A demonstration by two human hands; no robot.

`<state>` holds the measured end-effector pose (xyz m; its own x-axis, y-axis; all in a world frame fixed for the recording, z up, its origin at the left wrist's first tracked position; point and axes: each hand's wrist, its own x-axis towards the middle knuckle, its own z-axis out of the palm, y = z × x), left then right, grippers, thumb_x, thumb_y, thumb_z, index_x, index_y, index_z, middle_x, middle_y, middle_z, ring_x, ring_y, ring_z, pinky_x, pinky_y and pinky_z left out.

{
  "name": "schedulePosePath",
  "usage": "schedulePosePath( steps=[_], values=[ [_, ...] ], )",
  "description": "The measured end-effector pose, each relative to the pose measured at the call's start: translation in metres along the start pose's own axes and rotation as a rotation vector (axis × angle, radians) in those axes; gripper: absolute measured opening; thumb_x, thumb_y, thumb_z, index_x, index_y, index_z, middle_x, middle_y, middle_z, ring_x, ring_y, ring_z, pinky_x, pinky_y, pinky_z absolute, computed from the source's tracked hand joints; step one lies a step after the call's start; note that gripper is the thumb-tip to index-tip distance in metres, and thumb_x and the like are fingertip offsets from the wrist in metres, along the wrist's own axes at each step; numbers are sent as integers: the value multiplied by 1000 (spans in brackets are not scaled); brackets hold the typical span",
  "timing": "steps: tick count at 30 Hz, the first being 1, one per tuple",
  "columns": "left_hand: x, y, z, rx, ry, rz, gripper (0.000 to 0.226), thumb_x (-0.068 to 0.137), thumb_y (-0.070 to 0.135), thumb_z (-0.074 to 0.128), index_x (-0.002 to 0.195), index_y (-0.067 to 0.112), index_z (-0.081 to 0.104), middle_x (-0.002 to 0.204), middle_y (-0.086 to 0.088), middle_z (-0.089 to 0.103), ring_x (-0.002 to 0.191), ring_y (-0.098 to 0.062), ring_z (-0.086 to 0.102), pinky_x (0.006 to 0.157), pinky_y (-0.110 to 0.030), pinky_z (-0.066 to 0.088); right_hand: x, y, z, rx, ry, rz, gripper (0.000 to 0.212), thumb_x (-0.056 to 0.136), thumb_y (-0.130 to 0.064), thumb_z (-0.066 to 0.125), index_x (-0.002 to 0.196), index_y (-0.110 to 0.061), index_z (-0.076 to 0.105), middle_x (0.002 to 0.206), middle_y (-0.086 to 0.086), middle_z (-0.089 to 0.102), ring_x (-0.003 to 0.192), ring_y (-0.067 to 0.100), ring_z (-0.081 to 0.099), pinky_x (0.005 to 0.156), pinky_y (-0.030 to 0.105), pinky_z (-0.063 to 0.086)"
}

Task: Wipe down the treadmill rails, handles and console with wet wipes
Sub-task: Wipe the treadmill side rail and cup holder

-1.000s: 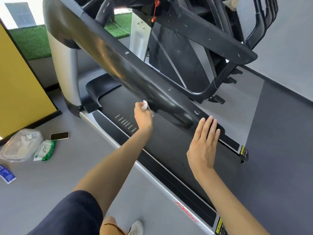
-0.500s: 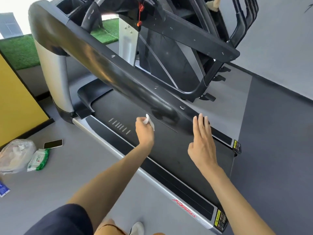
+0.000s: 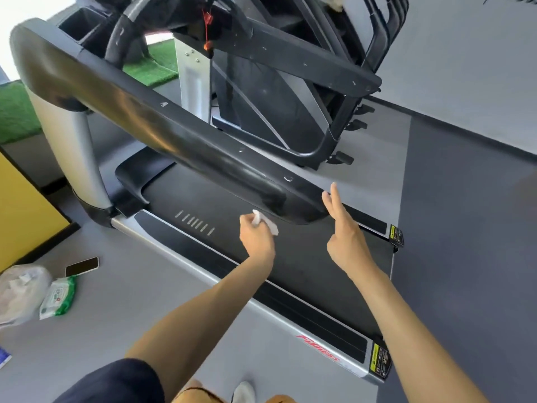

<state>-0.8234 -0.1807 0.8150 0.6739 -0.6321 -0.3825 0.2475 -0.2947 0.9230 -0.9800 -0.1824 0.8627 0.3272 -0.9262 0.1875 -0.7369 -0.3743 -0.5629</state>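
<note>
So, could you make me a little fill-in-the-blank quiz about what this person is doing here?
1. The left hand grips a crumpled white wet wipe near the end of the glossy ____ handrail.
2. The right hand, fingers straight, holds ____.
3. On the grey floor, a dark smartphone lies beside a ____-and-white pack of wipes.
Missing words: black, nothing, green.

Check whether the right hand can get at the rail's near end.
Probably yes: the right hand is right beside the rail, nothing between them; the left hand holds the wipe below it.
</note>
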Motion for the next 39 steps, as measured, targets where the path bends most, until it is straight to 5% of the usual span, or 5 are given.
schedulePosePath(
  steps=[18, 25, 29, 35, 39],
  values=[
    [9, 57, -3, 235, 89, 554, 26, 94, 9, 41, 69, 14, 43, 72, 5, 36, 62, -10, 32, 59, -20, 26, -1, 0, 7, 54, -19, 88, 107, 76, 23, 37, 149, -39, -8, 148, -33, 15, 138, 15, 33, 69, 3, 32],
    [-35, -1, 29, 490, -383, 1049, 24, 84, -9, 56, 104, 1, 64, 98, -11, 58, 76, -24, 58, 61, -31, 48, 1, -4, 0, 11, -51, 115, 99, 82, 20, 43, 150, -31, -8, 156, -19, 17, 139, 14, 33, 75, 3, 35],
    [5, -11, -9, 667, -436, 1370, 23, 81, -2, 51, 99, 10, 61, 91, -6, 56, 71, -22, 53, 46, -34, 49, 0, -6, -5, 69, -82, 123, 103, 77, 24, 38, 151, -32, -8, 154, -25, 20, 88, 8, 48, 60, 8, 36],
    [17, 21, -1, 346, 41, 660, 14, 95, 2, 40, 87, 6, 51, 94, -7, 46, 73, -12, 36, 64, -18, 26, -1, -7, -2, 85, -97, 139, 103, 77, 23, 38, 151, -32, -7, 154, -25, 19, 78, -5, 39, 60, 11, 36],
    [-21, -20, 25, 538, -318, 915, 24, 82, -12, 46, 94, 5, 58, 93, -1, 45, 74, -14, 42, 64, -22, 34, 0, -7, -3, 77, -92, 140, 100, 79, 22, 41, 152, -28, -4, 155, -22, 20, 84, -5, 50, 61, 8, 36]
  ],
)
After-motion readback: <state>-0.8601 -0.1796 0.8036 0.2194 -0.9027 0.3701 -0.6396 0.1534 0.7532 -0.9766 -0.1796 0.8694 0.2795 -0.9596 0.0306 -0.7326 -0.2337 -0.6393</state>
